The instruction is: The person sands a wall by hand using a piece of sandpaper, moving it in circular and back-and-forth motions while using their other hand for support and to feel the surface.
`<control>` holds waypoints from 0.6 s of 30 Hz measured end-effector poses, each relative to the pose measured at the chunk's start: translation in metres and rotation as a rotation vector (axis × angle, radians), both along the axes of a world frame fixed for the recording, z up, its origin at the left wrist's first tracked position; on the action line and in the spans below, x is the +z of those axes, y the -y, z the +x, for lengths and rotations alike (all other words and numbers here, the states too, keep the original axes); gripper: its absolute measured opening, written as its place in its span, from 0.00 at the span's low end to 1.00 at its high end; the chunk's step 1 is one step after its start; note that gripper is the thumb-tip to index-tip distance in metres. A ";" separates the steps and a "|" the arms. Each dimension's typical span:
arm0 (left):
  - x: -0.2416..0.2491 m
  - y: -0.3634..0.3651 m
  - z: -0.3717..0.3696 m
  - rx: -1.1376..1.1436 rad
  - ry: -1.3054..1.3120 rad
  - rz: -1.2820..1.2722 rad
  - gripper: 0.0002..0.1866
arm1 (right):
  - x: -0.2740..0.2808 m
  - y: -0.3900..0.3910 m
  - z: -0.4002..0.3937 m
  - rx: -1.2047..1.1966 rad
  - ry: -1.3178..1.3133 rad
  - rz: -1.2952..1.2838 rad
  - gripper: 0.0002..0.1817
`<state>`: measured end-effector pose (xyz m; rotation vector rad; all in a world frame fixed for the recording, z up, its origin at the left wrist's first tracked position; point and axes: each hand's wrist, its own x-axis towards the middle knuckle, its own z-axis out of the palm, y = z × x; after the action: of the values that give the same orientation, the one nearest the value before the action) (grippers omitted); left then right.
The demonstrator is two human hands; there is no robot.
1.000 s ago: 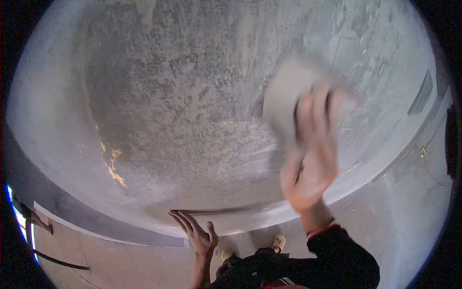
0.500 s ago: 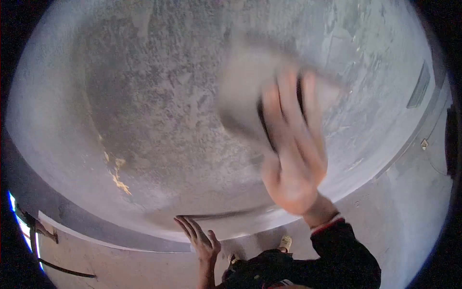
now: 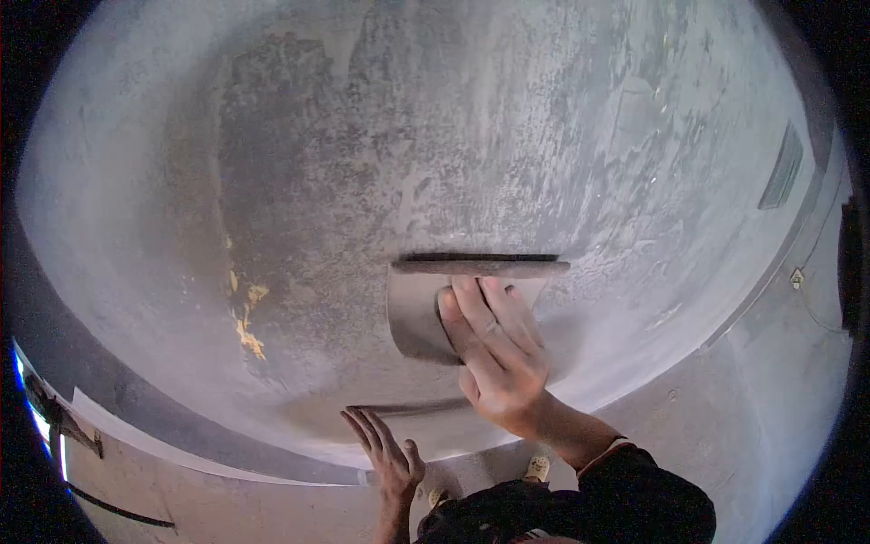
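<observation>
Now the right hand (image 3: 494, 358) presses a plastering trowel (image 3: 453, 304) flat against the grey plastered wall (image 3: 381, 163), with the fingers spread over the blade and clamped on it. The trowel sits near the centre of the view, its straight dark edge at 12 o'clock from the hand. At 7 o'clock from the right hand, the left hand (image 3: 388, 449) lies open against the wall, fingers stretched, holding nothing. Yellow patches (image 3: 246, 322) show at 9 o'clock from the trowel.
</observation>
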<state>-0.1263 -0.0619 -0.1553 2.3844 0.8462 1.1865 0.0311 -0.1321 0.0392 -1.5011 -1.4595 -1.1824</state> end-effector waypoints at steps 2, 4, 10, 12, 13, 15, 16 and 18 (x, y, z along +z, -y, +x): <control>-0.003 -0.003 -0.004 -0.089 0.004 -0.006 0.40 | 0.018 0.000 0.004 0.018 0.005 -0.035 0.19; -0.007 -0.003 -0.009 -0.126 -0.037 -0.019 0.41 | 0.042 -0.007 -0.001 0.012 0.024 -0.058 0.19; -0.004 -0.005 -0.017 -0.227 -0.098 -0.066 0.43 | -0.016 -0.010 -0.005 0.007 0.010 -0.075 0.21; 0.002 -0.005 -0.022 -0.305 -0.072 -0.099 0.43 | 0.018 -0.014 -0.007 0.037 0.035 -0.076 0.21; 0.000 -0.005 -0.023 -0.298 -0.071 -0.106 0.43 | 0.037 -0.019 -0.008 0.081 0.064 -0.075 0.22; -0.002 -0.010 -0.029 -0.382 -0.121 -0.047 0.43 | 0.043 -0.029 -0.019 0.078 0.077 -0.054 0.22; 0.000 -0.010 -0.031 -0.401 -0.136 -0.042 0.43 | 0.035 -0.028 -0.023 0.074 0.007 -0.077 0.23; 0.000 -0.010 -0.034 -0.404 -0.134 -0.019 0.44 | 0.005 -0.028 -0.029 0.113 -0.075 -0.104 0.24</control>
<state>-0.1606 -0.0517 -0.1553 2.4826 0.3794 0.8624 0.0020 -0.1043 0.0443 -1.4946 -1.5547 -0.9863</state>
